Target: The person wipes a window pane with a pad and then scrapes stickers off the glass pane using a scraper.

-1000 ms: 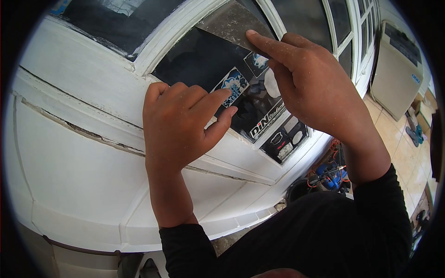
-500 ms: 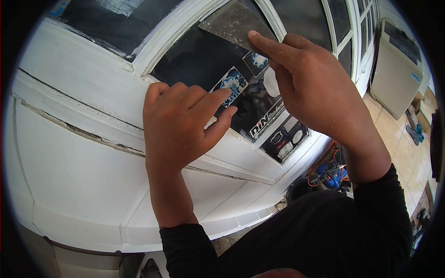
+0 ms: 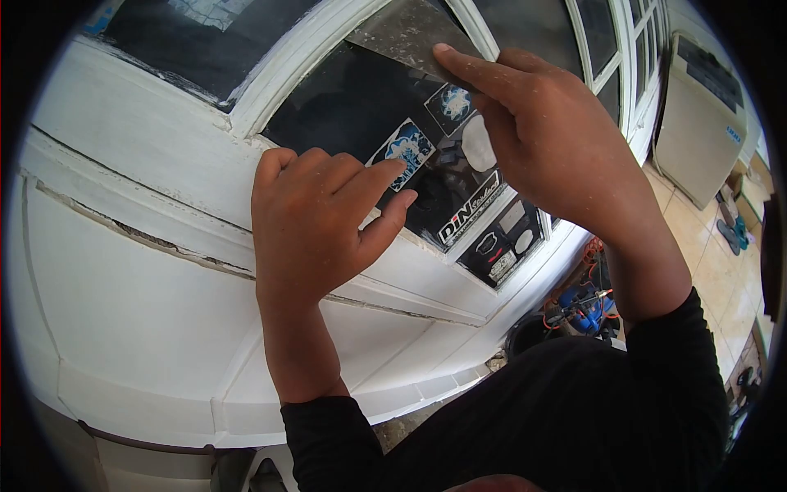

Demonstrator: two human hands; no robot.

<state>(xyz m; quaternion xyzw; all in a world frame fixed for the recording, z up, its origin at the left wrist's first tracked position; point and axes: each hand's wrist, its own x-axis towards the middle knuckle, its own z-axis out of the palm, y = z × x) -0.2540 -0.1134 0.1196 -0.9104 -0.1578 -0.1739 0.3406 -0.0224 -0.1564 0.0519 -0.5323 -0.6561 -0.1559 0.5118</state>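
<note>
A flat grey-brown sheet with pale specks [image 3: 402, 34] lies across the upper part of a dark window pane [image 3: 320, 102]. My right hand [image 3: 545, 135] grips its lower right corner, index finger stretched along the edge; the thumb is mostly hidden. My left hand [image 3: 316, 217] rests at the white window frame [image 3: 275, 90], fingers bent, with thumb and index finger apart and nothing between them. Near its index fingertip is a blue and white sticker [image 3: 404, 152]. Another blue sticker [image 3: 452, 105] and a white lettered one [image 3: 469, 215] are on the pane.
White panelling with a cracked, peeling ledge [image 3: 139, 234] runs below the window. At right stands a beige appliance [image 3: 701, 123] on the tiled floor [image 3: 697, 234], with sandals [image 3: 730, 238] nearby. Blue equipment with orange cord [image 3: 586, 307] lies low beside my leg.
The sheet and my right hand have shifted slightly up and left in view. My left hand keeps almost the same pose at the frame.
</note>
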